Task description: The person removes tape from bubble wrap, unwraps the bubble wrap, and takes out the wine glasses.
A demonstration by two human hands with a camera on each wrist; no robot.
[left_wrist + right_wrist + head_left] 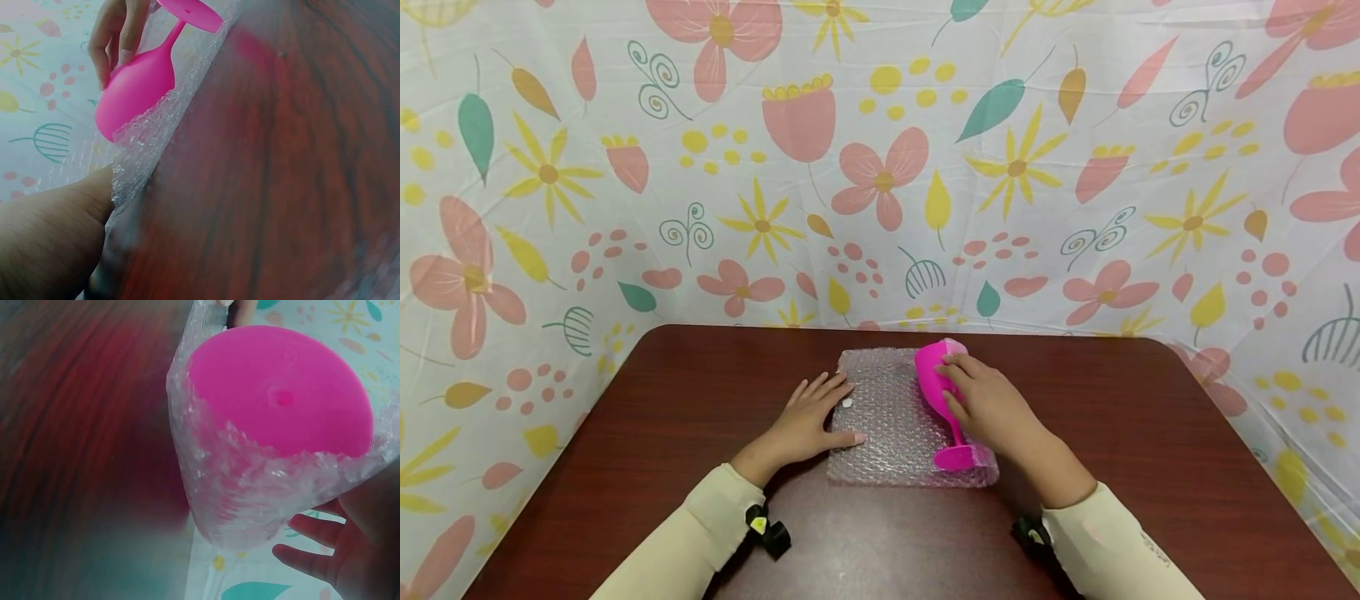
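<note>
A bright pink stemmed goblet point(931, 382) lies on its side along the right part of a sheet of bubble wrap point(883, 454), its foot toward the near edge. My right hand point(997, 406) grips the goblet's bowl from the right, with fingers curved over it. The wrap's right edge is folded up over the bowl and foot; in the right wrist view the bubble wrap point(250, 487) curls round the goblet's round foot point(300, 375). On the sheet's left edge rests my left hand point(802, 425), fingers spread and thumb apart.
The sheet lies on a dark reddish-brown wooden table point(1150, 433). Behind the table hangs a white cloth point(880, 92) printed with flowers and leaves. A small white spot point(847, 403) shows on the wrap near the left fingers. Black straps point(769, 533) circle the wrists.
</note>
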